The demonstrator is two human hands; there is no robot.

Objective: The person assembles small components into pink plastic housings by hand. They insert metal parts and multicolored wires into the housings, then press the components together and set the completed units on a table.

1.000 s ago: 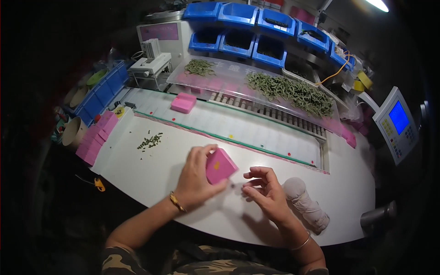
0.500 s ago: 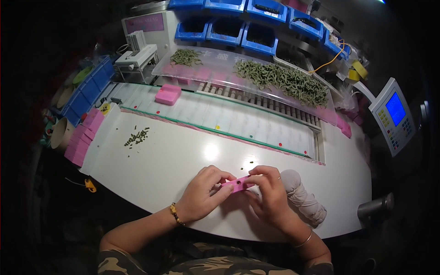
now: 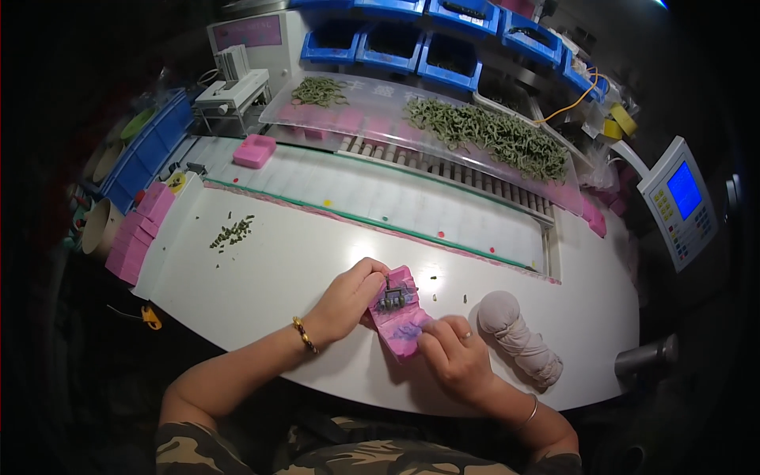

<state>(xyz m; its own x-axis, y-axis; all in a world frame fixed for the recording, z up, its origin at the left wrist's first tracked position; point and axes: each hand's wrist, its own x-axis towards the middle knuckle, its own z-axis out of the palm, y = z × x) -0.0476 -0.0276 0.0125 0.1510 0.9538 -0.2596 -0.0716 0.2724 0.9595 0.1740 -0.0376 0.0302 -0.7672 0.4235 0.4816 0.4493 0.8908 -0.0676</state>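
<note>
An opened pink rubber mould (image 3: 385, 320) lies spread between my hands above the white table, its inner faces tinted purple. Inside its upper half sits a dark green piece (image 3: 391, 301) with several prongs, like a small wax model. My left hand (image 3: 344, 305) is closed on the upper left side of the mould, with some fingertips hidden behind it. My right hand (image 3: 457, 356) has its fingers pinched at the lower right edge of the lower half. Beside that hand lies a white cloth bundle (image 3: 518, 340) with a rounded end.
Small green pieces (image 3: 232, 233) are heaped on the table at left. A conveyor (image 3: 356, 186) crosses behind, carrying a pink block (image 3: 254, 150). Above it, a clear tray (image 3: 372, 99) bears green pieces. Pink blocks (image 3: 134, 241) stand stacked at left; a control panel (image 3: 681, 202) rises at right.
The closed pink mould has been opened out, showing the green piece. My right hand has moved down. The conveyor's dots and pink block have shifted left, and another crumb lies on the table.
</note>
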